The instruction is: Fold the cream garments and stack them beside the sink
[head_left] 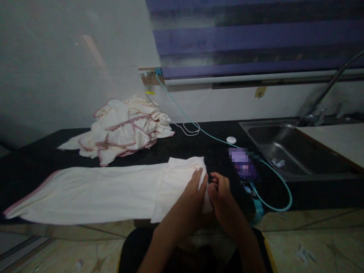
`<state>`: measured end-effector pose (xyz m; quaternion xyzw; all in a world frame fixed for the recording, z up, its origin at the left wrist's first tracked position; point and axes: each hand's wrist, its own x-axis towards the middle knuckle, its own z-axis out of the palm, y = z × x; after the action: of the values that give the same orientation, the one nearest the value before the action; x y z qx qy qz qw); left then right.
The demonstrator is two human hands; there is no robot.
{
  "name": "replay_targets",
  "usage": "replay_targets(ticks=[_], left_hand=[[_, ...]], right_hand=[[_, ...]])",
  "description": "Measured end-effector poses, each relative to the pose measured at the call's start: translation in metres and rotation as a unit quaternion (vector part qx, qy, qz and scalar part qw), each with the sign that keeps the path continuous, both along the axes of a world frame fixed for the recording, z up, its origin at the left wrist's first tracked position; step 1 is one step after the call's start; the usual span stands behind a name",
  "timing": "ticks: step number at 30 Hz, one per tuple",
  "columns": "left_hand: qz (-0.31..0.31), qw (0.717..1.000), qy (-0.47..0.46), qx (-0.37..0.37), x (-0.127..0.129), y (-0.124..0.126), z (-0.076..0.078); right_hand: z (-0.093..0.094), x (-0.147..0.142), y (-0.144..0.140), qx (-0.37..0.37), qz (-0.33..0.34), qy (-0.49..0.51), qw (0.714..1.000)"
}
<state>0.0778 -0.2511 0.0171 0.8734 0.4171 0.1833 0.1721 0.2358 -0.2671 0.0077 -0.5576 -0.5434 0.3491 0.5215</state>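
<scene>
A long white cloth (99,193) with a pink edge at its left end lies along the front of the dark counter. Its right end is folded over into a layered section (173,185). Flat on that fold, near its right edge, rests my left hand (190,199) with fingers stretched out. Beside it, my right hand (224,197) has curled fingers, with the thumb side closed at the cloth's right edge; the exact grip is partly hidden.
Behind the cloth sits a crumpled heap of pink-edged white cloths (127,127). To the right are a phone (244,165) with a teal cable (290,197), a small round white object (231,140) and a metal sink (298,151). A power strip (152,77) is on the wall.
</scene>
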Motion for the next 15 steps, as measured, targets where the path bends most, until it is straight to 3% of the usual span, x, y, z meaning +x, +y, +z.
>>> replay_targets(ticks=[6,9,12,15], left_hand=[[0.008,0.999,-0.039,-0.013,-0.011,-0.003,0.003],[0.069,0.986,-0.146,-0.04,-0.004,-0.002,0.007],[0.148,0.951,-0.267,-0.049,0.007,0.001,0.016],[0.139,0.926,-0.349,-0.027,0.018,0.002,0.026]], right_hand=[[0.004,0.008,-0.001,0.008,0.074,0.016,0.997],[0.006,0.0,0.004,-0.012,0.026,0.052,0.998],[0.003,-0.013,0.014,-0.02,-0.018,0.153,0.988],[-0.004,-0.027,0.027,0.006,-0.02,0.24,0.971]])
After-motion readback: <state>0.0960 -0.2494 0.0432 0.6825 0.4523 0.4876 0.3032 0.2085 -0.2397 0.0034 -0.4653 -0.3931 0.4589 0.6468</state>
